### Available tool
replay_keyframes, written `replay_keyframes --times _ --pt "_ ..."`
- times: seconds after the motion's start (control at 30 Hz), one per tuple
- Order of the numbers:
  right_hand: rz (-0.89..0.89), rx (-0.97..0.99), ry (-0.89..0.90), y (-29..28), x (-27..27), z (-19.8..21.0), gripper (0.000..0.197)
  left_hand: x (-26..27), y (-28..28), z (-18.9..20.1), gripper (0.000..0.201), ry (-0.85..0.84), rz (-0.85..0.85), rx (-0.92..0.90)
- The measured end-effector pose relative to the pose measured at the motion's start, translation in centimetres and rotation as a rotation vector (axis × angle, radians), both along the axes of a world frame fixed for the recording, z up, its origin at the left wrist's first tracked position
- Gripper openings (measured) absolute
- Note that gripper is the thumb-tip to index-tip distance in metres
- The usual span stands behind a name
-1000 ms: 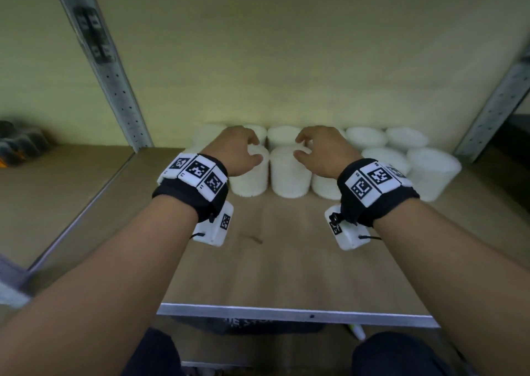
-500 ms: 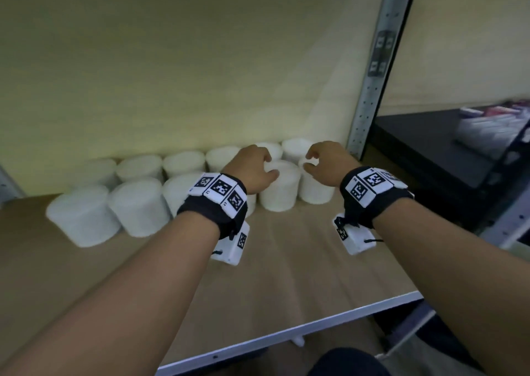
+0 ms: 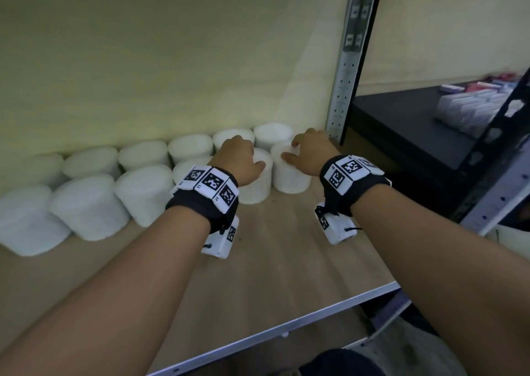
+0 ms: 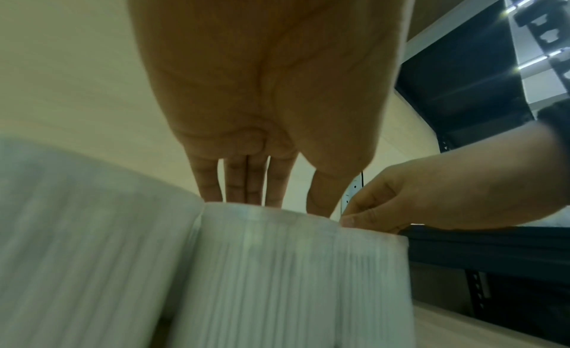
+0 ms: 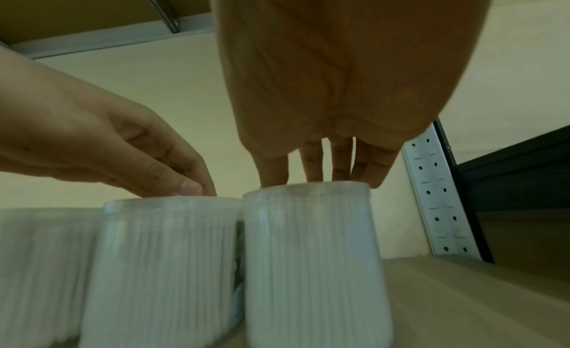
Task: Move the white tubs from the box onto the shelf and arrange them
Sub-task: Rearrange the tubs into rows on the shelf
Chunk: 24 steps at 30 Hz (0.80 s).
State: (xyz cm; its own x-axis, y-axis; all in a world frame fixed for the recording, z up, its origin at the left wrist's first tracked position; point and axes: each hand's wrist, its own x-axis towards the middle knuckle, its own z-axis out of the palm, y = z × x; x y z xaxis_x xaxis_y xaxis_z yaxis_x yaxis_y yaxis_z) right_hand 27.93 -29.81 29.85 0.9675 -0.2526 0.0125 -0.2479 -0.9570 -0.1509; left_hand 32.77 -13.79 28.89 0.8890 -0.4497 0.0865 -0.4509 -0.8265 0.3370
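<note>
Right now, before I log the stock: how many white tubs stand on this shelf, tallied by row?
back-row white tubs: 6 (the leftmost is blurred)
front-row white tubs: 6 (the two rightmost are gripped from above, one by the left hand, one by the right hand)
Total: 12

Head view looks down; both wrist views sit close, sharing two tubs (image 5: 234, 268).
</note>
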Motion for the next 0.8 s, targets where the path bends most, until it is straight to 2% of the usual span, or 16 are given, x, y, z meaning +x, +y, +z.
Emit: replay_keyframes --times 0.6,0.8 --pt "0.039 -0.032 0.038 0.2 0.0 0.8 0.051 -0.1 0.2 -0.3 0.047 -0.012 0.013 -0.073" --pt "0.052 0.074 0.039 0.2 0.1 1.2 0.044 0.0 0.1 -0.4 0.045 -0.006 0.021 -0.100"
